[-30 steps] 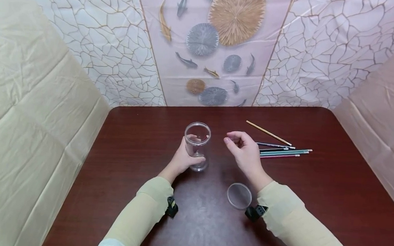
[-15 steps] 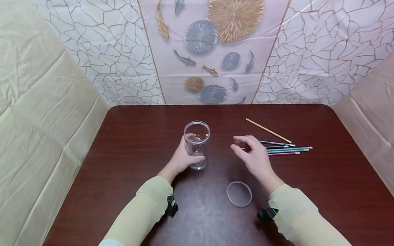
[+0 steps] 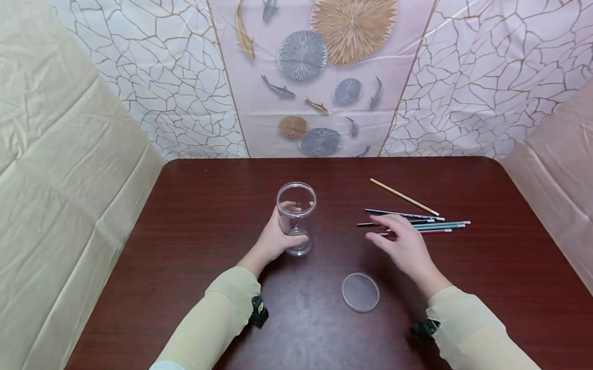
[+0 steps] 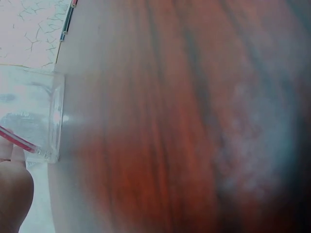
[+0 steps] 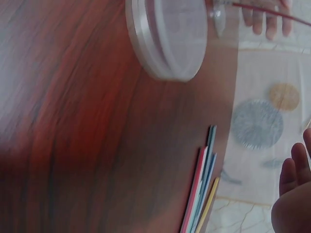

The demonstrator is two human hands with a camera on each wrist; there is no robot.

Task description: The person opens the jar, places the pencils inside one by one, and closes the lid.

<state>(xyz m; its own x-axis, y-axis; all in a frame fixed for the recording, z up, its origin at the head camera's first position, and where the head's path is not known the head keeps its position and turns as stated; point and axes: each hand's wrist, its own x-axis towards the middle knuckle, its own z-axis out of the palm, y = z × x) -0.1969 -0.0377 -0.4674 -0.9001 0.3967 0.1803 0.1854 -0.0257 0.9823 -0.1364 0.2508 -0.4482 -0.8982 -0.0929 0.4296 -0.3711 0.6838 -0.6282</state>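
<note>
My left hand (image 3: 275, 234) grips a clear jar (image 3: 300, 248) around its lower part, and the jar stands upright on the table. Through its wall, the left wrist view shows a red pencil (image 4: 19, 141) leaning inside. My right hand (image 3: 406, 247) is over the near ends of several pencils (image 3: 449, 225), its fingers loosely bent and parted, with nothing visible between them. The loose pencils are dark, teal and pink-red; a yellow pencil (image 3: 404, 196) lies apart behind them. A clear round lid (image 3: 360, 292) lies flat in front of the right hand.
The dark red-brown table (image 3: 198, 213) has rounded far corners. Patterned cloth (image 3: 350, 92) hangs behind it, and plain cream cloth (image 3: 36, 192) rises at the left side. A black wrist camera (image 3: 425, 331) sits below the right hand.
My right hand has moved right, away from the jar and toward the pencils, its fingers parting a little. The dark pencils' left ends are now uncovered. The left hand and jar have stayed put.
</note>
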